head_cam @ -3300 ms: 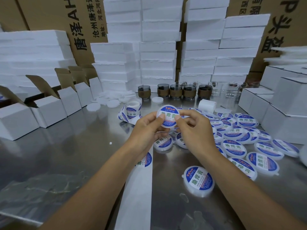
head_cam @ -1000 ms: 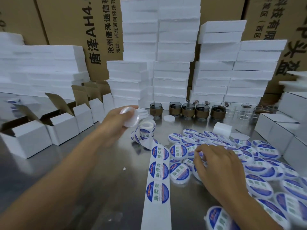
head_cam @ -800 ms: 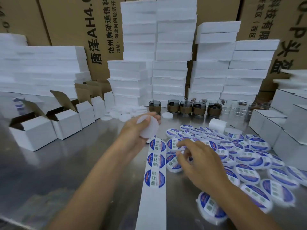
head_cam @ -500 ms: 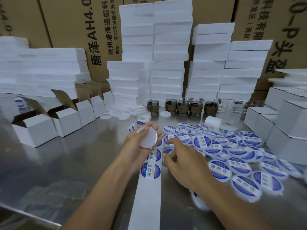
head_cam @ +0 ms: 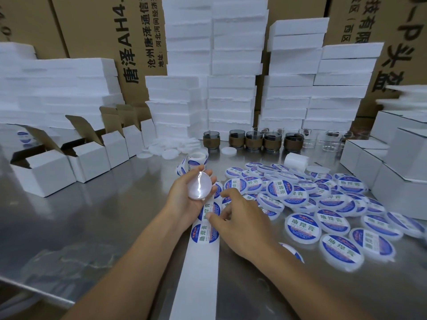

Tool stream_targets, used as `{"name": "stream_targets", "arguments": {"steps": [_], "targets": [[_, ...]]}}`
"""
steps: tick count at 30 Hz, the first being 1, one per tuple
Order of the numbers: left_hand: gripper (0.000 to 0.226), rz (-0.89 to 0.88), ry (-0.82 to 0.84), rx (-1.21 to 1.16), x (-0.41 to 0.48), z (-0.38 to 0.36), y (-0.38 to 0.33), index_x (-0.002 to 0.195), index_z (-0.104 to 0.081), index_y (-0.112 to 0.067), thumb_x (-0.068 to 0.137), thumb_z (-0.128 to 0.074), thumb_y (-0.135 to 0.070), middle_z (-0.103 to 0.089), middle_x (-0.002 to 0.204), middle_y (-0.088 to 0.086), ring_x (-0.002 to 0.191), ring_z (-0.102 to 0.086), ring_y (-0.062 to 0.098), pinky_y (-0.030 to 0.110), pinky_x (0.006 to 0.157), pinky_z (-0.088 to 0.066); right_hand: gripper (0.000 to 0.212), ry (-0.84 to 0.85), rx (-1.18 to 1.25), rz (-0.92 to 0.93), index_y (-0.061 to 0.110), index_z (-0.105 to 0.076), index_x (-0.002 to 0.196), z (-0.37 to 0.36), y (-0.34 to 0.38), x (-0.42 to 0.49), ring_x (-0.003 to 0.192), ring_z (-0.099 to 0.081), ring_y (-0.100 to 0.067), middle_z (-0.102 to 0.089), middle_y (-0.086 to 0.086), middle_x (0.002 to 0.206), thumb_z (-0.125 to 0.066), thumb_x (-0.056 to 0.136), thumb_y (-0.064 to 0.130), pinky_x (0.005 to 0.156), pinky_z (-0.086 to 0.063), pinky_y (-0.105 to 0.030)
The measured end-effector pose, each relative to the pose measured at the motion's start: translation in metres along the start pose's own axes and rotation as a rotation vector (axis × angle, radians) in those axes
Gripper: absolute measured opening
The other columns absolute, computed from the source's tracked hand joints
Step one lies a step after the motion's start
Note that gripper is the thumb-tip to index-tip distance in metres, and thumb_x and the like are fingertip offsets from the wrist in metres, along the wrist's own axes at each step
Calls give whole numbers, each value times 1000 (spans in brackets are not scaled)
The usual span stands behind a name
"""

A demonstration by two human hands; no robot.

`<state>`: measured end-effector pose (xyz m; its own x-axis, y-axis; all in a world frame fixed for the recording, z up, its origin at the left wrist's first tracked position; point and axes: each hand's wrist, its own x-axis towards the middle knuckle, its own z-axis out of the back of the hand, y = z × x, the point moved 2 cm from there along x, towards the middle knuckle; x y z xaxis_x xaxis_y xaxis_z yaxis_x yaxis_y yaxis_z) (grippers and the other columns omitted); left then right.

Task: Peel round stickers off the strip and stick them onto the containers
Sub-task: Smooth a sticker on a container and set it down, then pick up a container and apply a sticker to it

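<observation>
Peeling well likely means lifting the sticker (head_cam: 208, 206) by its edge, slowly, so it leaves the strip (head_cam: 198, 269) flat. The left hand (head_cam: 182, 202) cradles a blank container (head_cam: 199, 185) in curled fingers above the strip. The right hand (head_cam: 242, 220), fingers loosely spread, touches that sticker with its thumb. Labelled containers (head_cam: 302, 227) crowd the bench (head_cam: 92, 215) beyond.

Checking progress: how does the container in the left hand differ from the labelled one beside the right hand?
The held container has a bare, glossy top; the labelled container carries a blue-and-white round sticker. The held one is tilted, gripped in the left hand; the labelled one lies flat on the table. Both are round, shallow and white.
</observation>
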<state>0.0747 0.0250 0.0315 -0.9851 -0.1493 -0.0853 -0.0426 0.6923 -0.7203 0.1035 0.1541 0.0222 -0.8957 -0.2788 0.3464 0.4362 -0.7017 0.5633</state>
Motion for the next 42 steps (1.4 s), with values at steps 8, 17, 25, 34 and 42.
{"name": "stream_targets", "arguments": {"steps": [8, 17, 25, 34, 42], "targets": [[12, 26, 3, -72, -2, -1, 1, 80, -62, -9, 89, -54, -10, -67, 75, 8, 65, -65, 20, 26, 55, -56, 57, 48, -278, -31, 20, -48, 119, -2, 2, -1, 112, -45, -17, -49, 1, 120, -52, 81, 62, 75, -37, -30], [8, 30, 30, -98, -3, -2, -4, 84, -62, -10, 88, -55, -12, -68, 79, 8, 69, -67, 20, 27, 59, -57, 38, 82, -215, -169, 19, -51, 76, 4, -3, 5, 80, -51, -15, -53, 2, 82, -60, 81, 56, 57, -35, -28], [8, -47, 12, -50, -3, -3, -7, 85, -64, -8, 87, -57, -11, -71, 72, 7, 64, -68, 20, 28, 57, -57, 36, 30, 45, -241, 10, -61, 67, 11, -13, 12, 60, -57, -19, -59, -5, 61, -67, 81, 43, 60, -47, -33], [16, -183, -7, 530, 1, -4, 5, 85, -67, -12, 86, -64, -28, -70, 76, 7, 62, -67, 17, 27, 52, -53, 33, -389, 359, -218, 13, -60, 68, 35, -30, 22, 55, -49, -6, -58, 3, 60, -64, 82, 43, 52, -37, -18], [14, -89, 141, 679, -4, -5, 12, 87, -71, -16, 85, -66, -29, -73, 96, 7, 85, -70, 22, 30, 61, -55, 26, -413, 206, -143, 24, -50, 85, 30, -28, 20, 67, -47, -5, -49, 15, 73, -61, 83, 47, 62, -43, -30]]}}
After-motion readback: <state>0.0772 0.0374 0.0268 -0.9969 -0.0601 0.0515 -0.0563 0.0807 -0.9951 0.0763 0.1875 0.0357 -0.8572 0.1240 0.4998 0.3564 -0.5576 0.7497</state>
